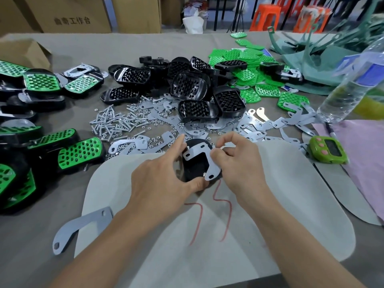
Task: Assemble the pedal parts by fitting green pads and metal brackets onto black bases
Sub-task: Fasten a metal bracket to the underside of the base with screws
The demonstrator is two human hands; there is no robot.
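Observation:
A black pedal base (195,167) lies underside up on the pale mat (291,194) at the centre. My left hand (160,179) grips its left and near side, index finger stretched out past its far edge. A bent metal bracket (199,156) lies across the base, two screw ends poking through its holes. My right hand (239,161) pinches the bracket's right end with curled fingers. Behind are piles of black bases (187,86), green pads (249,65), loose brackets (261,123) and screws (112,121).
Finished pedals with green pads (81,152) are stacked along the left. One loose bracket (81,227) lies at the mat's near left corner. A green timer (328,149), a pink sheet (365,163) and a clear water bottle (353,80) stand at the right. Cardboard boxes (72,15) line the back.

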